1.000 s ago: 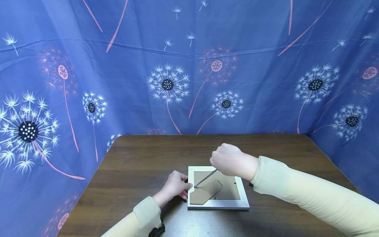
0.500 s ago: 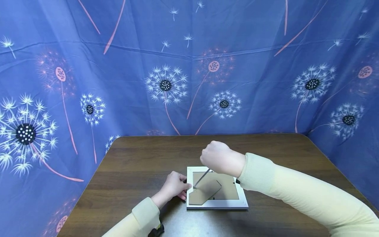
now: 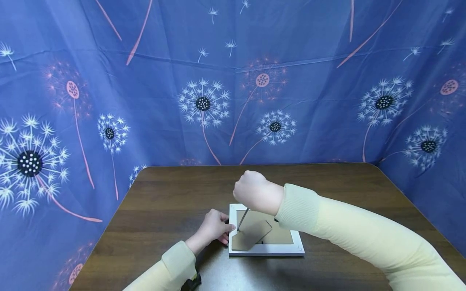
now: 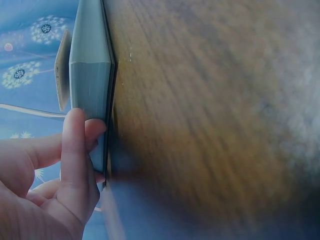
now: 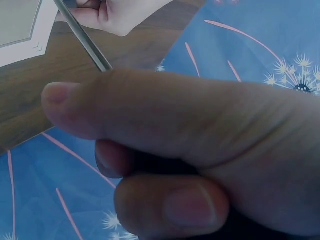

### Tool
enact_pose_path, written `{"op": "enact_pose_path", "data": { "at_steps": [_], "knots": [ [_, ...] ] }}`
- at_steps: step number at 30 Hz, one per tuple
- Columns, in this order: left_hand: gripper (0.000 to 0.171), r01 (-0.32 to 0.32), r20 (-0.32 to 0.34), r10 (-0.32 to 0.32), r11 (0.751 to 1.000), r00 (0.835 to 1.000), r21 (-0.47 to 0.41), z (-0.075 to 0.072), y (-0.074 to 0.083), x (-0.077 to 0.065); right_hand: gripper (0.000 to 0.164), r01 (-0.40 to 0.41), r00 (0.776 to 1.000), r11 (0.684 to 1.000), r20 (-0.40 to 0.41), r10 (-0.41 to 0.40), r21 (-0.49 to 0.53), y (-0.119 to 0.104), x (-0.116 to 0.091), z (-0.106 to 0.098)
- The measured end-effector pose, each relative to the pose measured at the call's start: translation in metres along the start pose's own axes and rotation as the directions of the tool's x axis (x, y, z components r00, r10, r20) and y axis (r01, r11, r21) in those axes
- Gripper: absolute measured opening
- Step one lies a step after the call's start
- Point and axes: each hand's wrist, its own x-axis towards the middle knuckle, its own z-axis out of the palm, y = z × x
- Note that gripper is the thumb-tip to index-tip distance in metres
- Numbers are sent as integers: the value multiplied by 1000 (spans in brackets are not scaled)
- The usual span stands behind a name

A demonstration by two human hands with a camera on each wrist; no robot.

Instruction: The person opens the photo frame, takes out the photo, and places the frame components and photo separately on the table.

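1. Picture frame [image 3: 269, 251]: white, lying back side up on the wooden table [image 3: 164, 202], near half, a bit right of centre
2. Inside the rim: tan backing board [image 3: 283, 236], with a stand flap [image 3: 247, 236] on its left part; left wrist view suggests the flap sits slightly off the back. Small dark tab [image 3: 262, 242] visible at the near inner edge
3. Thin metal tool [image 3: 242, 219]: shaft slants down from the right fist, tip at the left inner edge of the rim, close to the left thumb. Can't tell if the tip is under anything or just touching
4. Left hand [image 3: 212, 227]: pinching the frame's left side, thumb on top of the rim, fingers against the side wall
5. Right hand [image 3: 255, 192]: curled tight round the tool, above the frame's far edge; handle hidden in the fist
6. Step in hand, my read: working a retaining tab at the left edge with the tool, left hand bracing
7. Next move calls for: small controlled leverage at that tip, frame pinned, left thumb clear of a slip
8. Beyond: blue dandelion-print cloth [image 3: 233, 40] hangs behind the table; cream sleeves [image 3: 338, 214] on both arms
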Motion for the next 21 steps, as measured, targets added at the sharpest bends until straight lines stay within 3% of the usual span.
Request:
{"op": "enact_pose_path", "data": {
  "at_steps": [14,21],
  "knots": [
    [33,21,14,-21,999,1000,27,-3,4,3,17,9,1000,1000,11,-9,-15,-2,14,-19],
    [28,7,19,-8,1000,1000,28,-4,4,6,16,-2,998,1000,56,2,5,-2,21,-25]
  ]
}}
